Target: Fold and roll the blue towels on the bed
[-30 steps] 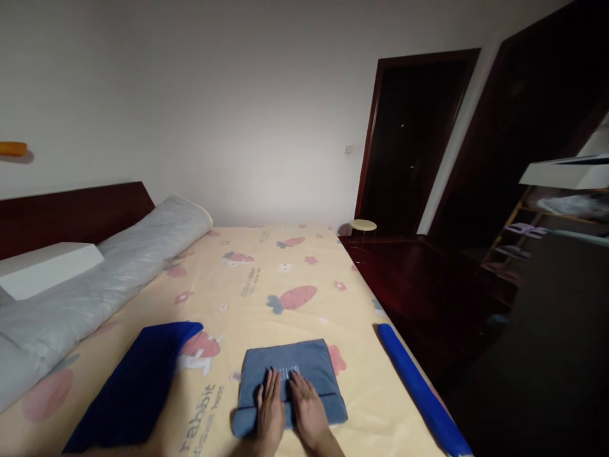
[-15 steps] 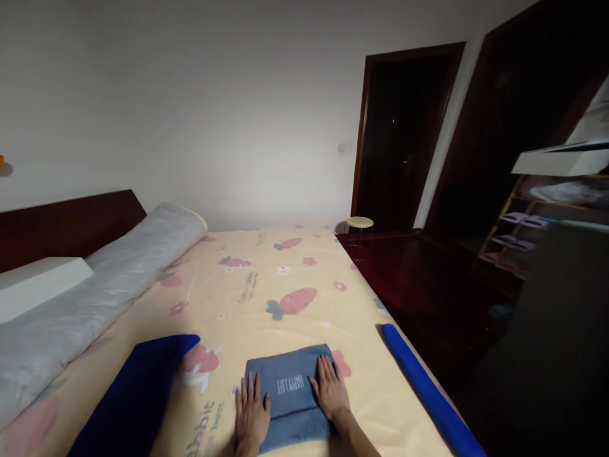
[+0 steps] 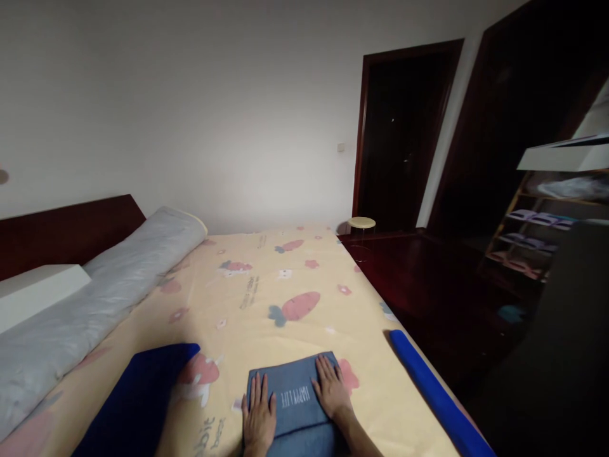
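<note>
A folded grey-blue cloth [image 3: 290,381] with white "HAPPY LIFE" lettering lies on the patterned yellow bed sheet [image 3: 266,343], a fold line crossing it below the lettering. My left hand [image 3: 259,416] rests flat along the cloth's left side, fingers extended and holding nothing. On the right part of the cloth lies my right hand [image 3: 332,388], palm down with its fingers stretched out. The lower end of the cloth runs out of the picture.
Dark blue fabric [image 3: 137,400] lies at left, a long blue roll [image 3: 435,397] along the bed's right edge. A grey rolled bedding piece [image 3: 124,273] and white box [image 3: 42,289] are by the headboard. Beyond stand a stool [image 3: 361,223] and shoe rack [image 3: 528,240].
The view has shifted slightly, so the cloth and both hands appear a little lower and further right. Both hands are still flat on the cloth.
</note>
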`<state>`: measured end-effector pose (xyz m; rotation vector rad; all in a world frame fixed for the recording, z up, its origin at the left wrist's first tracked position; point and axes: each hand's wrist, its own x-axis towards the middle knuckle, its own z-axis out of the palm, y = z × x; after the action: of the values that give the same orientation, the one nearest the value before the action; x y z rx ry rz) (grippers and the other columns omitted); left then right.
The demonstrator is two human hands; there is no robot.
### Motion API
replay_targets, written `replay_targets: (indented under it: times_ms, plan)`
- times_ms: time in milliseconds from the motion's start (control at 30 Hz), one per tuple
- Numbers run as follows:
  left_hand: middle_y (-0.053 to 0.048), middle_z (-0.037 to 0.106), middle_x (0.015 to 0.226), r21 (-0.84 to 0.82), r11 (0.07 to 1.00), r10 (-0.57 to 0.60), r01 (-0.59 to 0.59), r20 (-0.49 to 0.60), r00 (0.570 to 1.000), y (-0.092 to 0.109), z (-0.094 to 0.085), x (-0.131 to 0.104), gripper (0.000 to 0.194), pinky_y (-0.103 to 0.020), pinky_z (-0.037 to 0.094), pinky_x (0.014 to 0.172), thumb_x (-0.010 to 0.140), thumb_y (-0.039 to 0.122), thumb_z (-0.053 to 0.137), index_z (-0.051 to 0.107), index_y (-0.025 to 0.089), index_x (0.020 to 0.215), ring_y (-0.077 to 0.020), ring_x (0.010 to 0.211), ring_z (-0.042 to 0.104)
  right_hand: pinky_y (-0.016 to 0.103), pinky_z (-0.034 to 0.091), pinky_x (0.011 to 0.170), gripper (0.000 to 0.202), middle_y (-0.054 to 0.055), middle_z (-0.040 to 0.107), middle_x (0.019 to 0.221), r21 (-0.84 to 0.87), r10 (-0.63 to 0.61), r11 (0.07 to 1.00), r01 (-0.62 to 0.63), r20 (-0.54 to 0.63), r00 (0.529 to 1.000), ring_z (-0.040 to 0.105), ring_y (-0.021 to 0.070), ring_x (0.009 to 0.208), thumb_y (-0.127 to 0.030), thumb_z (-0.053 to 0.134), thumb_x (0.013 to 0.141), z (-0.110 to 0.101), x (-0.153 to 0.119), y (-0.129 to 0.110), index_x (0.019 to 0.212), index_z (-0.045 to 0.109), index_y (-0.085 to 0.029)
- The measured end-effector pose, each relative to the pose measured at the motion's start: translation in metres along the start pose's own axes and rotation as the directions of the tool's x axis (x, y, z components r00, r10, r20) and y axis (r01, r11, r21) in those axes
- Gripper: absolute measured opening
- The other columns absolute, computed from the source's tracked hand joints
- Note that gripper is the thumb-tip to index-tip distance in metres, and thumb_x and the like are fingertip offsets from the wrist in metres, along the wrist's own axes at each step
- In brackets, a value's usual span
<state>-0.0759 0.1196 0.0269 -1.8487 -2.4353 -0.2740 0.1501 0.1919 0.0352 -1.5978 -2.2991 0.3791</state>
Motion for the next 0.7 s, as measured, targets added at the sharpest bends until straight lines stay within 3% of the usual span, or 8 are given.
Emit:
replay_targets:
  times_ms: [133,233,367,467,500,567,633,700]
  plan:
    - [-0.006,0.033,0.156,0.017,0.999,-0.027,0.027,-0.021,0.999,-0.006,-0.005,-0.002,0.053,-0.049,0.025,0.117,0.094,0.036,0.032,0.038,0.025,0.145,-0.0222,0.145,0.030,0.053,0.019,0.118,0.068,0.013,0.030,0.155,-0.044,0.139,0.988,-0.145,-0.123,0.983,0.025,0.0299,0.145,-0.056,0.035,0.094,0.011,-0.001,0.027,0.146,0.039,-0.013]
    - [-0.007,0.033,0.156,0.030,0.999,-0.041,0.040,0.021,0.999,-0.002,-0.009,-0.002,0.054,-0.049,0.024,0.117,0.094,0.035,0.031,0.036,0.025,0.146,-0.0212,0.145,0.029,0.053,0.017,0.118,0.070,0.015,0.030,0.155,-0.057,0.170,0.983,-0.175,-0.082,0.982,0.024,0.0301,0.145,-0.055,0.035,0.093,0.012,0.000,0.030,0.147,0.038,-0.011]
    - [-0.006,0.033,0.157,-0.008,0.993,-0.119,0.122,0.138,0.983,0.002,-0.023,0.010,0.054,-0.053,0.024,0.116,0.092,0.033,0.035,0.037,0.028,0.145,-0.0210,0.145,0.030,0.056,0.017,0.118,0.069,0.015,0.031,0.155,-0.043,0.191,0.981,-0.191,0.004,0.982,0.023,0.0313,0.145,-0.054,0.038,0.092,-0.011,0.004,0.025,0.146,0.040,-0.011]
    - [-0.009,0.042,0.152,-0.047,0.982,-0.179,0.183,0.089,0.980,0.004,-0.029,0.013,0.048,-0.058,0.026,0.114,0.091,0.030,0.036,0.053,0.025,0.135,-0.0245,0.141,0.037,0.056,0.019,0.117,0.065,0.015,0.028,0.156,-0.016,0.182,0.983,-0.183,-0.066,0.981,0.022,0.0318,0.145,-0.050,0.038,0.093,-0.028,-0.005,0.007,0.146,0.040,-0.011]
    - [-0.010,0.047,0.149,-0.076,0.986,-0.146,0.147,0.024,0.989,0.006,-0.028,0.009,0.046,-0.057,0.029,0.114,0.091,0.029,0.035,0.058,0.023,0.130,-0.0249,0.139,0.041,0.054,0.021,0.117,0.061,0.013,0.027,0.156,-0.001,0.140,0.990,-0.141,-0.107,0.984,0.022,0.0306,0.145,-0.047,0.037,0.095,-0.029,-0.013,-0.002,0.146,0.040,-0.013]
    - [-0.009,0.055,0.143,-0.151,0.988,0.017,-0.038,-0.136,0.991,0.010,-0.017,-0.009,0.045,-0.049,0.039,0.110,0.091,0.027,0.033,0.064,0.022,0.124,-0.0233,0.133,0.049,0.051,0.026,0.116,0.052,0.009,0.029,0.156,0.024,-0.005,1.000,0.010,-0.170,0.985,0.024,0.0270,0.145,-0.036,0.034,0.097,-0.023,-0.034,-0.023,0.145,0.043,-0.020]
    - [-0.007,0.060,0.137,-0.203,0.932,0.245,-0.301,-0.262,0.934,0.011,0.000,-0.037,0.045,-0.040,0.047,0.104,0.090,0.026,0.035,0.064,0.024,0.124,-0.0206,0.128,0.055,0.047,0.032,0.113,0.049,0.006,0.032,0.155,0.039,-0.196,0.978,0.206,-0.178,0.964,0.029,0.0248,0.143,-0.028,0.035,0.095,-0.010,-0.060,-0.042,0.144,0.044,-0.026]
    - [-0.004,0.062,0.135,-0.209,0.872,0.372,-0.442,-0.302,0.878,0.004,0.016,-0.067,0.044,-0.034,0.051,0.098,0.090,0.027,0.039,0.062,0.026,0.127,-0.0190,0.125,0.057,0.042,0.037,0.110,0.054,0.006,0.037,0.152,0.054,-0.360,0.928,0.370,-0.134,0.923,0.036,0.0235,0.140,-0.021,0.041,0.091,0.002,-0.086,-0.049,0.145,0.042,-0.027]
